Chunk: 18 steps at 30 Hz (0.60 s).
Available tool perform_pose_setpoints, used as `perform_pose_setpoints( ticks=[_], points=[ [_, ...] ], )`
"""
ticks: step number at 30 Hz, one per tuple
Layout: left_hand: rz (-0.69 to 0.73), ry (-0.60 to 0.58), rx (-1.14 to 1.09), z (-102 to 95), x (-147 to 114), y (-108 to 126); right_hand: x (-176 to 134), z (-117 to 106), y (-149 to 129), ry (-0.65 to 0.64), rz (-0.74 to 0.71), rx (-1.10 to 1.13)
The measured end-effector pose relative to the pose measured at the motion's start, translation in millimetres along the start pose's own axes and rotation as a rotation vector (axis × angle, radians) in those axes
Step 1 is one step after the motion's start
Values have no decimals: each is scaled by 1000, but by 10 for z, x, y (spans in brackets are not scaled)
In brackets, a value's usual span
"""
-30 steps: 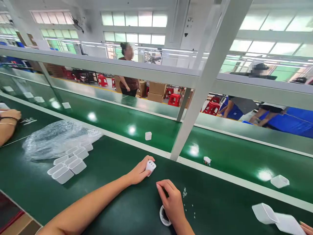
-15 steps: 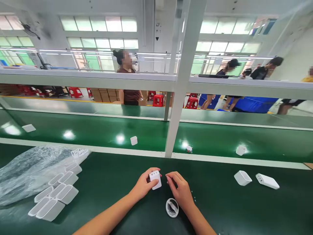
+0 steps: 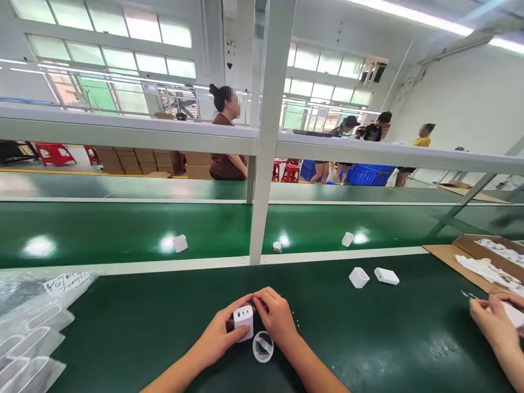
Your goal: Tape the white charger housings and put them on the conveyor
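Observation:
My left hand is closed around a white charger block with several port openings on its top end. Beside it, my right hand has its thumb and fingers pinched together, meeting the left index fingertip just above the charger. Anything in that pinch is too small to make out. A round white ring, like a tape roll, lies on the dark green table between my wrists, with a pale strip inside it.
Clear plastic sleeves and a plastic bag lie left. A white case and another charger rest at right. A co-worker's hands hold something white near an open cardboard box. A post rises ahead, before the green conveyor belt.
My view has turned right, bringing the co-worker's hands and the cardboard box into sight. My right hand has come up against the left fingertips; the left still holds the charger.

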State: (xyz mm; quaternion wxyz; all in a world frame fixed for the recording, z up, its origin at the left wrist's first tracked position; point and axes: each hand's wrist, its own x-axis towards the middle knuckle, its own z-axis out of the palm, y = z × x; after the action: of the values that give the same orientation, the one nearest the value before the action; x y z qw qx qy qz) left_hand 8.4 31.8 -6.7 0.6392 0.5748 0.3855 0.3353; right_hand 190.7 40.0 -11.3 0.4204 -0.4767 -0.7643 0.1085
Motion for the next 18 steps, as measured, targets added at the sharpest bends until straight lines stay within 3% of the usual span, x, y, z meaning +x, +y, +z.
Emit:
perform_pose_setpoints(
  ticks=[8, 13, 18],
  points=[
    [-2, -49, 92, 10, -6, -117, -27, 34, -17, 21, 62, -60],
    [17, 47, 165, 14, 19, -192, -38, 57, -8, 2, 90, -108],
    [-2, 41, 285, -24, -17, -223, -45, 57, -60, -17, 144, -136]
  ],
)
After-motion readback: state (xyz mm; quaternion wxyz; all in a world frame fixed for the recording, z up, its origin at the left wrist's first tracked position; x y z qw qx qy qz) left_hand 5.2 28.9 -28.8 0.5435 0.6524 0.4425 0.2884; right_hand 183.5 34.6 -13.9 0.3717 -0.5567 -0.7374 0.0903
